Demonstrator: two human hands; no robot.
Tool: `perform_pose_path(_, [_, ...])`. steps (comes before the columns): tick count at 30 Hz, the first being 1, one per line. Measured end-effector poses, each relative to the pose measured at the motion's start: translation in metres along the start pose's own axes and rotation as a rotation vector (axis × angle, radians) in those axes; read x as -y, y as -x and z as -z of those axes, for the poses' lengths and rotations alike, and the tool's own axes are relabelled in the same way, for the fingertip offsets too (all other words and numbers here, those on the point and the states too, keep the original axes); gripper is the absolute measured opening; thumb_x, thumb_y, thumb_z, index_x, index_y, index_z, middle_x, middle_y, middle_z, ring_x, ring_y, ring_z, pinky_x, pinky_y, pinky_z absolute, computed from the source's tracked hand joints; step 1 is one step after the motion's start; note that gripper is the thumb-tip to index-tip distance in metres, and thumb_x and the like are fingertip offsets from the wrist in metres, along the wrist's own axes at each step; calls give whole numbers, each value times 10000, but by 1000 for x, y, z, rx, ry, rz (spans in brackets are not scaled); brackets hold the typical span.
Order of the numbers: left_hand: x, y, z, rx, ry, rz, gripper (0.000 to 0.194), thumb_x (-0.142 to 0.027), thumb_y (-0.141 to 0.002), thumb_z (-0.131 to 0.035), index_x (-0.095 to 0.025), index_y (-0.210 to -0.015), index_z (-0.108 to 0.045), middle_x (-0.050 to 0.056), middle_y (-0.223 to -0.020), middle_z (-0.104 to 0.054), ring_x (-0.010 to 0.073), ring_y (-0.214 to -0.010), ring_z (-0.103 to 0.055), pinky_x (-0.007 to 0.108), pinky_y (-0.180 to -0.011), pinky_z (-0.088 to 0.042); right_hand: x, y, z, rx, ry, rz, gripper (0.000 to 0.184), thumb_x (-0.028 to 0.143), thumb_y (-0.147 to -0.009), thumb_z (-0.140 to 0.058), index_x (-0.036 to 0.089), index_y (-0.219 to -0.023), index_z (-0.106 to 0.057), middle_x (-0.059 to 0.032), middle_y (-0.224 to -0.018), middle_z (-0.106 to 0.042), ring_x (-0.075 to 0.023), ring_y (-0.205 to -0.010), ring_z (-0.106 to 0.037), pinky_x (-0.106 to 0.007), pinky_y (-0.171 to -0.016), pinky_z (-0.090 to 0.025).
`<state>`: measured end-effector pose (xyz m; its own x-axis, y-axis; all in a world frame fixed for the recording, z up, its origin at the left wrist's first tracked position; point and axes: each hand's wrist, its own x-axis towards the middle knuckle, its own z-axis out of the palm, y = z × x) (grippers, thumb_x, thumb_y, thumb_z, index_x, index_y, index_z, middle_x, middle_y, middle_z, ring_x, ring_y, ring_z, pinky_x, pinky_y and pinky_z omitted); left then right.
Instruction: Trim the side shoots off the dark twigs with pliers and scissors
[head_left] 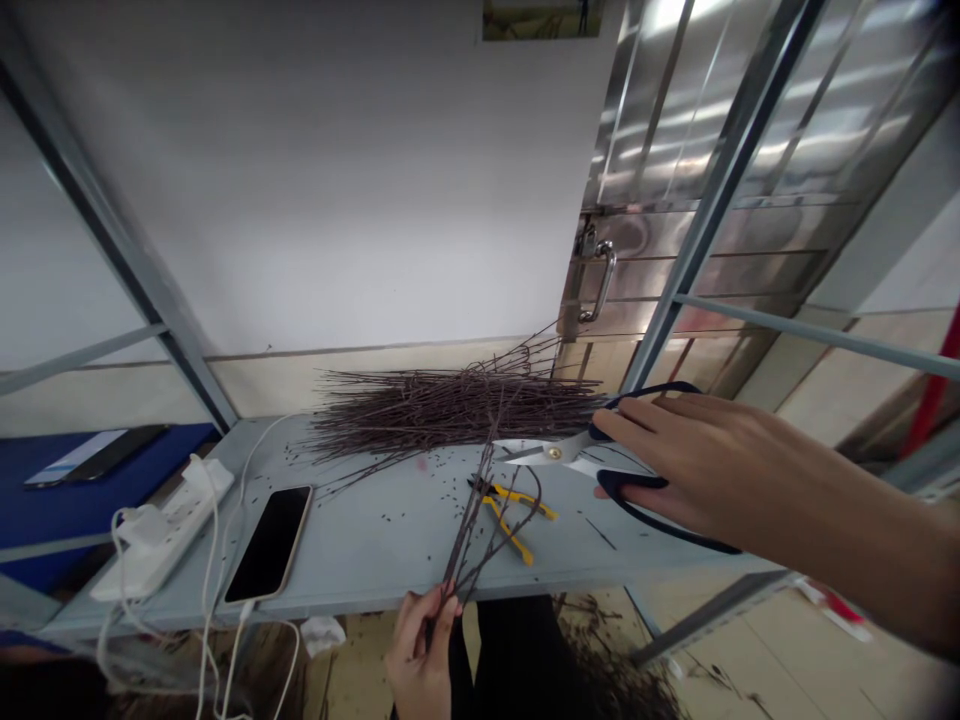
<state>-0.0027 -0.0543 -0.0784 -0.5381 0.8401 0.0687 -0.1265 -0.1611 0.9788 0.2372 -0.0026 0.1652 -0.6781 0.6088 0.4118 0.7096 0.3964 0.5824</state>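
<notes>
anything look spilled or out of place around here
Some mess: small dark bits lie scattered on the grey tabletop near the twig bundle, and loose twigs litter the floor below, as if dropped. Nothing looks clearly damaged.

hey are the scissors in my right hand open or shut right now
Open. The scissors' blades are parted at the tips, and the handles in your right hand are spread.

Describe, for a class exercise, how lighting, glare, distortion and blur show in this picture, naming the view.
Head view: bright glare streaks the metal door; the wall darkens towards the top; the rack posts splay outward, as if through a wide-angle lens; the top right corner is dark and soft; the twigs merge where densest, while the scissors read fairly clearly.
</notes>
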Motion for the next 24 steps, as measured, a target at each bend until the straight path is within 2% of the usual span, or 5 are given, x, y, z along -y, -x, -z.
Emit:
perform_pose_path(6, [2,1,2,-6,-22,14,287,-419,-579,-810,-184,-742,-782,85,-789,-749,214,-695,-706,270,-682,-604,0,2,-1,-4,-14,30,248,215,-660,-664,221,-875,-540,-4,-688,-642,-230,-623,-648,-313,-526,-438])
perform_pose_path(12, [5,3,4,3,-30,13,284,-419,-587,-806,-179,-736,-777,100,-809,-757,233,-741,-711,285,-708,-600,-3,11,-7,-10,-14,33,58,249,-835,-466,240,-880,-501,2,-661,-653,-196,-508,-630,-275,-430,-350])
perform_pose_path(17, [2,0,6,30,-24,31,306,-424,-572,-812,-175,-747,-777,104,-785,-761,221,-660,-708,286,-675,-602,-6,16,-15,-61,-30,-34,310,323,-972,-216,236,-909,-507,7,-650,-666,-170,-431,-620,-267,-379,-308])
perform_pose_path(21, [-4,0,4,31,-14,60,320,-440,-544,-821,-178,-721,-777,102,-766,-763,213,-625,-704,279,-664,-600,-6,20,-21,-121,-13,-115,362,414,-971,-220,227,-907,-524,1,-583,-656,-189,-416,-620,-263,-366,-292])
perform_pose_path(24, [-10,1,2,3,20,73,335,-445,-520,-833,-175,-710,-775,94,-729,-757,208,-600,-698,281,-646,-600,-4,24,-26,-105,-32,-170,350,459,-946,-282,226,-910,-541,-9,-571,-661,-213,-419,-622,-263,-365,-280])
